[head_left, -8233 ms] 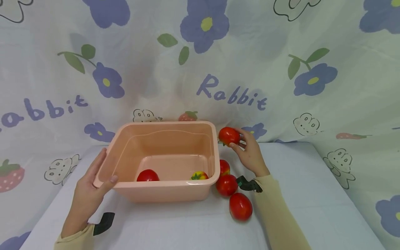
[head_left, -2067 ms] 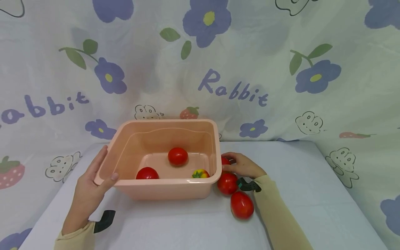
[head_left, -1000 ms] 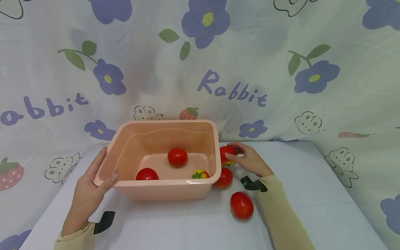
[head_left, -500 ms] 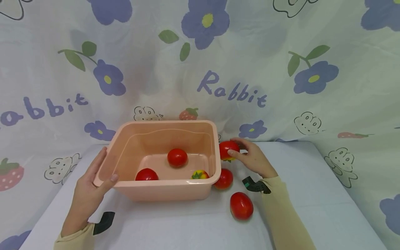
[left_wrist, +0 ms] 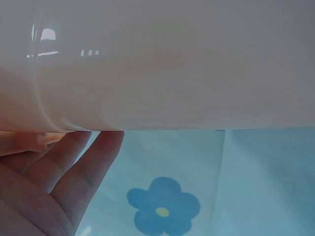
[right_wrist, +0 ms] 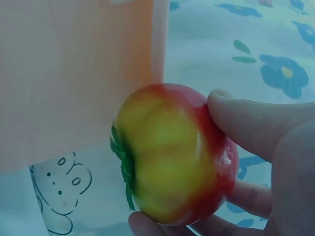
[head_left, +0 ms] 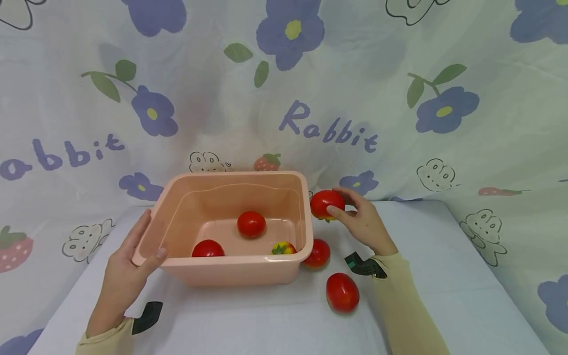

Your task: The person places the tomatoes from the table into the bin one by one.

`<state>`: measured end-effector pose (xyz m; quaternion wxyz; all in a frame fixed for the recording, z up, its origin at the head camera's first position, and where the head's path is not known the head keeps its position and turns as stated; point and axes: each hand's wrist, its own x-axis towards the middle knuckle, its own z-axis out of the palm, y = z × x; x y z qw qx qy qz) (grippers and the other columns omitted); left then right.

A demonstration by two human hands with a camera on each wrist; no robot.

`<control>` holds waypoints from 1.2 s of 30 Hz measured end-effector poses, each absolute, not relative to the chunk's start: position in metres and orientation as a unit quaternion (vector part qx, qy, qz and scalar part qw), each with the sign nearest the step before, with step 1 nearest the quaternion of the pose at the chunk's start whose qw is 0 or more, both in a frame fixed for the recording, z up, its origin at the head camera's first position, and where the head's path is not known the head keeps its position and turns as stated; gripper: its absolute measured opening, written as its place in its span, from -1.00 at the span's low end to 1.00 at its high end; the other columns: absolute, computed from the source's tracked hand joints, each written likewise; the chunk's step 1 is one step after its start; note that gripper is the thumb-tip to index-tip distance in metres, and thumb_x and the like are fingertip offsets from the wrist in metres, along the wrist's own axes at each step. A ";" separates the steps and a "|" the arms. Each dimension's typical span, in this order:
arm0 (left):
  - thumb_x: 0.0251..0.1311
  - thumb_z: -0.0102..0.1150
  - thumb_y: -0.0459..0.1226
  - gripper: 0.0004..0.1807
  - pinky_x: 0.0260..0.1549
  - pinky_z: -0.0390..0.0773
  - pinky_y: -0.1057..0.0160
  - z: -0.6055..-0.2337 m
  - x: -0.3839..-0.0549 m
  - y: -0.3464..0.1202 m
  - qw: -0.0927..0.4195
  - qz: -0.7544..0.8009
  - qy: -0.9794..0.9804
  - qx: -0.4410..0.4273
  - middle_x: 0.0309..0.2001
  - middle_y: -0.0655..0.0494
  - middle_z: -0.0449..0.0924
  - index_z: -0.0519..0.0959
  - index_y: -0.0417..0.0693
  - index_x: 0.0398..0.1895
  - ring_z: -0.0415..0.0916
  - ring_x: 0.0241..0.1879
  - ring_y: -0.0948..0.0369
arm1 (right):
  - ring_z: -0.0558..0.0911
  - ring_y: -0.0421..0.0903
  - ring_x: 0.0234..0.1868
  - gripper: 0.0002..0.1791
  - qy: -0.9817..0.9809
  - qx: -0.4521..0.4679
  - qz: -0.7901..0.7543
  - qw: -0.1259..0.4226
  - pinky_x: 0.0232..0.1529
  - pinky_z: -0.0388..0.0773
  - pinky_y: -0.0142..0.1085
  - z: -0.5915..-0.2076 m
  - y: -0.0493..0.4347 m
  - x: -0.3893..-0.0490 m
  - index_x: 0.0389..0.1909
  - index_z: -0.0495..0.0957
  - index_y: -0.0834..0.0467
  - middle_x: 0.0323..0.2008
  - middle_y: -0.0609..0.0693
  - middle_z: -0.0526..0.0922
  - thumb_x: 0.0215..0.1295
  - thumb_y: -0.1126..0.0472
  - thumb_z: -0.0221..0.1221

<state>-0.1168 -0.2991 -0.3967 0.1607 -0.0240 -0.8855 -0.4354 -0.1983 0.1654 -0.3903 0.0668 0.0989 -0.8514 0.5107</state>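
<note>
My right hand point(head_left: 366, 224) holds a tomato point(head_left: 327, 204) just right of the bin's right wall, thumb on the near side and fingers behind. In the right wrist view the tomato point(right_wrist: 170, 152) shows a yellow underside with a green leafy stem end. My left hand point(head_left: 126, 268) grips the peach plastic bin point(head_left: 239, 271) at its left end, thumb over the front rim and fingers along the outside. Inside the bin lie a red tomato point(head_left: 251, 224), another red tomato point(head_left: 208, 248) partly hidden by the front rim, and a yellow-red tomato point(head_left: 283, 248) with its green stem end showing.
Outside the bin, one tomato point(head_left: 317, 254) lies close against its right side, and another tomato point(head_left: 342, 293) lies nearer the front. All stand on a white-covered table point(head_left: 248, 320). A printed curtain point(head_left: 213, 98) with flowers and rabbits hangs behind.
My right hand has put one tomato into the bin, then picked up another from beside it and raised it. A tomato by the bin has shifted slightly. The left hand stays put.
</note>
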 end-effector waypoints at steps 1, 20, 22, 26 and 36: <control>0.29 0.31 -0.27 -0.06 -0.16 0.40 0.70 -0.396 -0.117 -0.299 0.159 -0.437 -0.885 -0.023 0.56 0.06 0.12 0.01 0.39 0.61 0.27 0.15 0.62 | 0.50 0.05 0.21 -0.26 -0.851 0.099 0.511 0.071 0.09 0.63 -0.04 -0.390 0.166 -0.198 0.41 0.38 0.08 0.22 0.07 0.55 0.28 -0.09 0.34; 0.27 0.33 -0.32 -0.05 -0.15 0.42 0.69 -0.399 -0.118 -0.300 0.170 -0.440 -0.881 -0.035 0.54 0.07 0.16 0.04 0.36 0.60 0.27 0.11 0.65 | 0.52 -0.03 0.17 -0.34 -0.817 0.151 0.531 0.168 -0.01 0.61 -0.45 -0.372 0.158 -0.181 0.38 0.42 0.09 0.21 0.02 0.55 0.29 0.07 0.36; 0.27 0.32 -0.32 -0.06 -0.15 0.42 0.69 -0.398 -0.118 -0.300 0.171 -0.440 -0.881 -0.036 0.54 0.07 0.16 0.04 0.36 0.61 0.27 0.11 0.65 | 0.52 -0.04 0.16 -0.35 -0.808 0.163 0.540 0.172 -0.01 0.61 -0.43 -0.371 0.156 -0.179 0.37 0.42 0.09 0.21 0.00 0.55 0.29 0.11 0.37; 0.28 0.32 -0.31 -0.06 -0.15 0.42 0.69 -0.397 -0.117 -0.299 0.169 -0.441 -0.881 -0.037 0.54 0.05 0.16 0.04 0.35 0.61 0.27 0.12 0.64 | 0.52 -0.05 0.16 -0.35 -0.794 0.183 0.553 0.173 0.00 0.62 -0.42 -0.368 0.151 -0.176 0.37 0.42 0.09 0.21 -0.01 0.54 0.26 0.18 0.38; 0.28 0.32 -0.31 -0.06 -0.17 0.43 0.69 -0.397 -0.118 -0.299 0.167 -0.440 -0.882 -0.032 0.55 0.03 0.14 0.03 0.32 0.61 0.28 0.14 0.62 | 0.50 -0.07 0.19 -0.33 -0.790 0.215 0.540 0.194 0.03 0.61 -0.38 -0.366 0.142 -0.171 0.36 0.42 0.14 0.23 -0.03 0.54 0.22 0.24 0.40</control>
